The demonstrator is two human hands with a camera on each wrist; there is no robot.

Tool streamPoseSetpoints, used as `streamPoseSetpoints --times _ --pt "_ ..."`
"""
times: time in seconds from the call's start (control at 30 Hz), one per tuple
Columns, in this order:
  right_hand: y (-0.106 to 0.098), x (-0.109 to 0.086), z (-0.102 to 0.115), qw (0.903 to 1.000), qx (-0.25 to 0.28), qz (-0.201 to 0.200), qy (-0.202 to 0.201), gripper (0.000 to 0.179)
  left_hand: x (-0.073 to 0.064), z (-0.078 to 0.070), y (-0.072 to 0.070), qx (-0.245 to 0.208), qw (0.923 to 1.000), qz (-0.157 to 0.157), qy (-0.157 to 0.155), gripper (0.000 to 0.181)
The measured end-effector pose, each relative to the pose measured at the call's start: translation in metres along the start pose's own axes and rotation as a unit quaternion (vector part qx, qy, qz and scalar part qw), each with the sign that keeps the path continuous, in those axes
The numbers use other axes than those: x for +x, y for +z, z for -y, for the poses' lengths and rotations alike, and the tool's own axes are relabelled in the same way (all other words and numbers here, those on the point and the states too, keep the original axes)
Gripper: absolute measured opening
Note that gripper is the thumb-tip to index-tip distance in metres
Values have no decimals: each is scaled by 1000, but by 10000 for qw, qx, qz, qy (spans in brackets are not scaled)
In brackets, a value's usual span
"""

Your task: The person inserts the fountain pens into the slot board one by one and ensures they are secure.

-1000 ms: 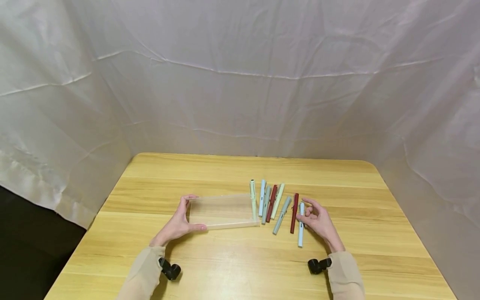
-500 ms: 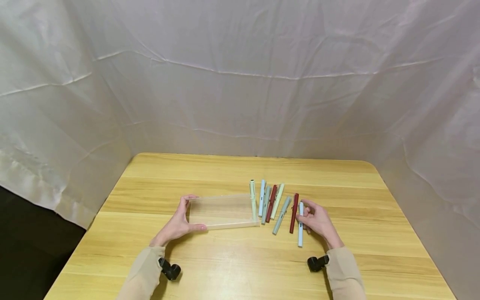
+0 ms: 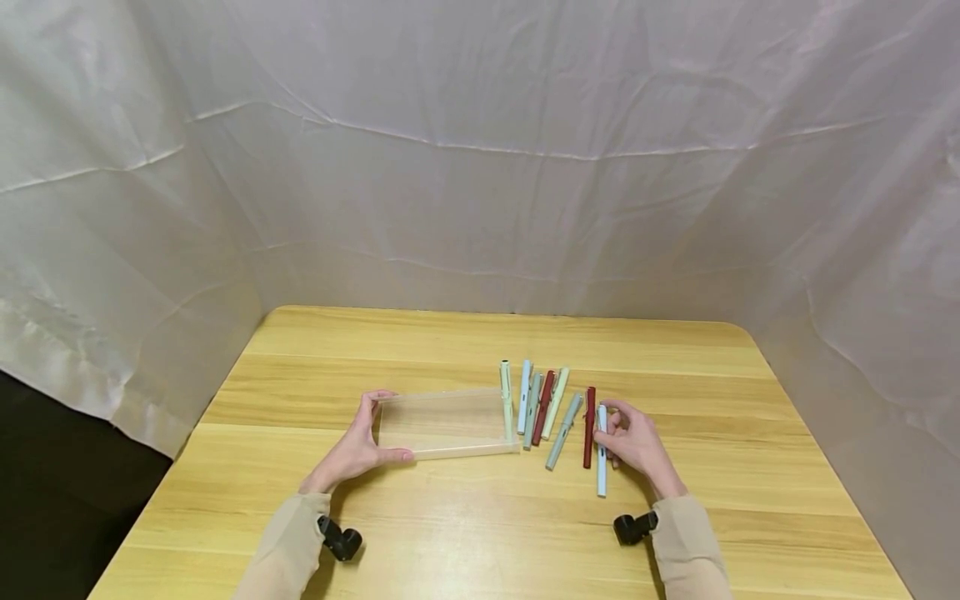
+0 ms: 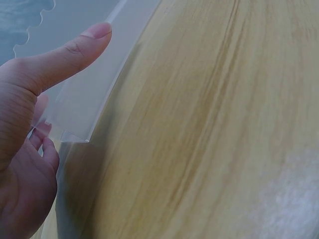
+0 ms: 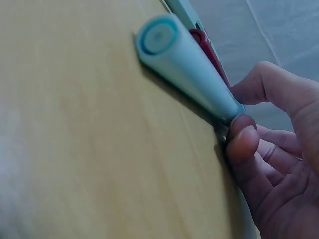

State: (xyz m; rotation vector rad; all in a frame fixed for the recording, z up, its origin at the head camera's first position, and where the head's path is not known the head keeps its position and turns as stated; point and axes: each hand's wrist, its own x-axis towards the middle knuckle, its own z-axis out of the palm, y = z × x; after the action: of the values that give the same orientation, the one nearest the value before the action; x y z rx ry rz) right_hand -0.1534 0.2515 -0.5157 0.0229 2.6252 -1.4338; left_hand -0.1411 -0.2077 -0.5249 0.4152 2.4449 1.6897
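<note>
My left hand (image 3: 362, 440) holds the left end of a clear plastic box (image 3: 442, 454), thumb along its near wall and fingers at the far corner. In the left wrist view, the box (image 4: 94, 99) shows a scalloped edge beyond the thumb. At the right, my right hand (image 3: 633, 440) pinches a light blue pen (image 3: 602, 475) between thumb and fingers near its upper part. The pen's round end (image 5: 158, 37) points towards the right wrist camera. Just left of it lies a dark red pen (image 3: 588, 442).
A pale green pen (image 3: 506, 392) overlaps the box's right end. Between box and right hand lie several pens: a light blue pen (image 3: 523, 408), grey-green pens (image 3: 564, 433), another red pen (image 3: 543, 412) and a yellow-green pen (image 3: 557, 404). Pale curtains (image 3: 480, 208) surround the wooden table (image 3: 480, 533).
My right fingers have drawn in around the light blue pen, which has shifted slightly. The red pen beside it has turned a little straighter. My left hand and the box stay put.
</note>
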Motion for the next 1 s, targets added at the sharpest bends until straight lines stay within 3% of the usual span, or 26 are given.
streamPoseSetpoints --times 0.63,1.0 --pt "-2 -10 -6 9950 952 -40 -313 61 0 -1 0 -37 10000 6 14 99" --pt "-1 -15 -9 9907 1223 -110 -590 63 0 -2 0 12 10000 16 16 99"
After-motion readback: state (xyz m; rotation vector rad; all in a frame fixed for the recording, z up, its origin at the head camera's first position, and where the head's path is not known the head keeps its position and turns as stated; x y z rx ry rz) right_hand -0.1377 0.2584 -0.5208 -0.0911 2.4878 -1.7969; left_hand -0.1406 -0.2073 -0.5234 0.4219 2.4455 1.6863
